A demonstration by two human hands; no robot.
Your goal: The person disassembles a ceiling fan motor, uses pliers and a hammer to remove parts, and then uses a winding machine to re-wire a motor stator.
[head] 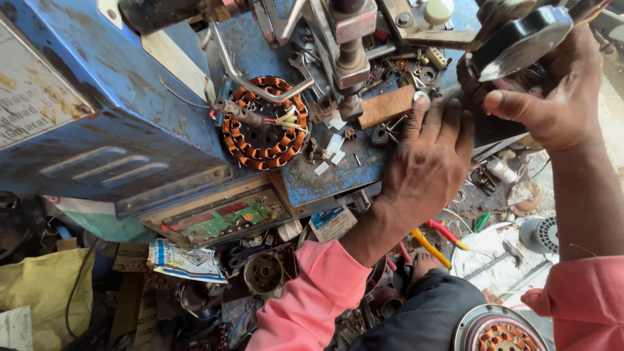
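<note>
My left hand point(429, 156) lies flat, fingers spread, on the worn blue machine table point(325, 179), beside a small wooden block point(387, 106). My right hand point(559, 97) grips a round dark metal motor part point(520, 45) with a shiny face, held at the table's right end. A round copper-wound stator point(263, 123) lies on the table to the left, with a thin bundle of wires point(286, 120) across it. Both sleeves are pink.
A vertical metal spindle point(348, 58) and a bent steel rod point(247, 78) stand above the table. An open green circuit board point(227, 218) sits in the machine's front. Pliers with red and yellow handles point(439, 237), loose motor parts and scrap lie on the floor.
</note>
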